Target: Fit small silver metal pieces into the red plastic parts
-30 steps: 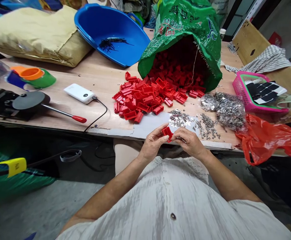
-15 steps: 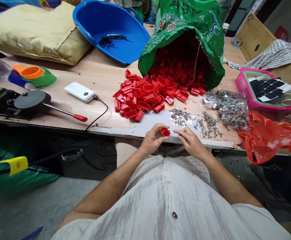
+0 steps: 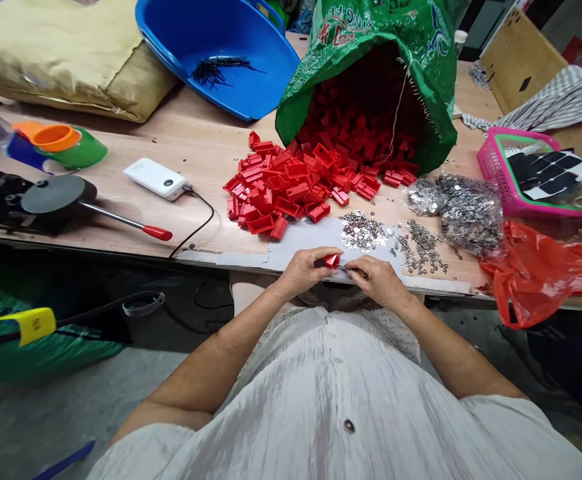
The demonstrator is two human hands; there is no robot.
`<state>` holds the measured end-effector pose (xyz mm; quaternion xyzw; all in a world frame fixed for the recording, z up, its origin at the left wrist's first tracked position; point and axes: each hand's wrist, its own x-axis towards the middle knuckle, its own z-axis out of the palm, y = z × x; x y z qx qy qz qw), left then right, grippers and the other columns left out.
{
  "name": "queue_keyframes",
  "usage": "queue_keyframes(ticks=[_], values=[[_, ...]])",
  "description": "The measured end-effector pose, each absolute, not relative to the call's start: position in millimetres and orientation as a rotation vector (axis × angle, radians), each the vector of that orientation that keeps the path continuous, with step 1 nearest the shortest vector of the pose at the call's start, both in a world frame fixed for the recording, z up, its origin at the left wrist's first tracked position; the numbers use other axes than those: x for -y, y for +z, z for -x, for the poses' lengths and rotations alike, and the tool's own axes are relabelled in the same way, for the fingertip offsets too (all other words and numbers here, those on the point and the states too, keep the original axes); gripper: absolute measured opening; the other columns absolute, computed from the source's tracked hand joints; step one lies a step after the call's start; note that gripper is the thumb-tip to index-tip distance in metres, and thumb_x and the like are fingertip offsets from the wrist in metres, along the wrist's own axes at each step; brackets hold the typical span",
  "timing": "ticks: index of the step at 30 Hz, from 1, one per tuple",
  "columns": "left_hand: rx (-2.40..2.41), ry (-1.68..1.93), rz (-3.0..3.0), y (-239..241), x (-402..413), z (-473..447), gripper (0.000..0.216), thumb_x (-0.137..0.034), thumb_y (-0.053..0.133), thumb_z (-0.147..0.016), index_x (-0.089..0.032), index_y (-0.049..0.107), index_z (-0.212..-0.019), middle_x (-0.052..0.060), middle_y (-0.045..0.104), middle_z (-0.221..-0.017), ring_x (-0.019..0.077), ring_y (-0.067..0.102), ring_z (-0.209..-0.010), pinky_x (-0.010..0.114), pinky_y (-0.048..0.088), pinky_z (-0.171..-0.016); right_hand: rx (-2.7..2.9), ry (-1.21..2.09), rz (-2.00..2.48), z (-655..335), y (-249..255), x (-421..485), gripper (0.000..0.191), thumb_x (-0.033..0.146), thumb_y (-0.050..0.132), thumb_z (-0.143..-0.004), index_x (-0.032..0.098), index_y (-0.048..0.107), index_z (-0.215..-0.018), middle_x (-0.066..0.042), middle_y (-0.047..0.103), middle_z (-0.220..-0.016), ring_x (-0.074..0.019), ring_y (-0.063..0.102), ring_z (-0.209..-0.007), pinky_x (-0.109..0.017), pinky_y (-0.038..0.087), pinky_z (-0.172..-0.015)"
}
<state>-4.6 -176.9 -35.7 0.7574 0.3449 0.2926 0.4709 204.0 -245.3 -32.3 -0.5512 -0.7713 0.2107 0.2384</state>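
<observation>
Near the table's front edge, my left hand [image 3: 305, 272] is closed around a small red plastic housing [image 3: 331, 261]. My right hand [image 3: 378, 279] grips a thin tool with a dark and yellowish handle [image 3: 359, 273], perhaps a small screwdriver. Its narrow metal tip meets the near right end of the red piece; whether it goes inside I cannot tell. Just beyond my hands lies a pile of small shiny metal parts [image 3: 363, 232], with more loose metal pieces [image 3: 421, 245] to its right. A heap of red plastic housings [image 3: 291, 183] spreads behind them.
A green woven sack [image 3: 371, 60] spills red pieces at the back. Left of it are a blue basin [image 3: 251, 53], a white power bank [image 3: 154, 179] and a hand-lever device [image 3: 53, 197]. Rightward lie bagged metal parts [image 3: 471, 213], a pink basket [image 3: 503, 177] and a red plastic bag [image 3: 553, 267].
My right hand has brought the tool's tip up against the red housing, which was apart from it before. The red housing has turned in my left hand. The view has shifted slightly.
</observation>
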Motion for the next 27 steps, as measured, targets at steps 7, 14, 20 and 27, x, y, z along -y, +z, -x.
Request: queue_keyframes(ticks=[7,14,20,27], values=[[-0.811,0.742,-1.809,-37.2,174.4,5.2,0.036,-0.028,0.078,-0.068,-0.022,0.074,-0.103,0.004,0.075,-0.098,0.0213,0.067,-0.088,0.030,0.048,-0.086,2.136,0.548,1.542,-198.9,-30.7,247.6,0.017,0.019,0.054,-0.094,0.022,0.067,-0.103,-0.005,0.069,-0.097,-0.0169,0.065,-0.090,-0.028,0.049,-0.080],[-0.811,0.674,-1.816,-36.1,171.5,5.2,0.029,-0.028,0.077,-0.070,-0.021,0.073,-0.098,0.003,0.073,-0.094,0.0202,0.066,-0.085,0.029,0.045,-0.082,2.077,0.479,1.765,-174.2,-20.5,252.4,0.014,0.018,0.052,-0.094,0.021,0.065,-0.097,-0.007,0.067,-0.095,-0.0193,0.063,-0.088,-0.029,0.048,-0.074],[-0.872,0.741,-1.700,-29.3,180.4,2.3,0.027,-0.025,0.078,-0.069,-0.020,0.067,-0.093,0.002,0.069,-0.091,0.0180,0.062,-0.086,0.029,0.044,-0.084,2.008,0.618,1.593,-184.8,-19.5,252.8,0.015,0.019,0.049,-0.094,0.021,0.059,-0.105,-0.007,0.064,-0.100,-0.0192,0.061,-0.092,-0.031,0.047,-0.079],[-0.697,0.882,-0.806,-5.5,213.6,-3.9,0.026,-0.035,0.074,-0.078,-0.018,0.055,-0.083,0.002,0.067,-0.088,0.0147,0.066,-0.086,0.029,0.049,-0.083,1.902,0.990,1.360,-192.4,0.9,263.6,0.036,0.027,0.038,-0.101,0.026,0.041,-0.137,0.004,0.064,-0.075,-0.0142,0.061,-0.070,-0.028,0.046,-0.074]])
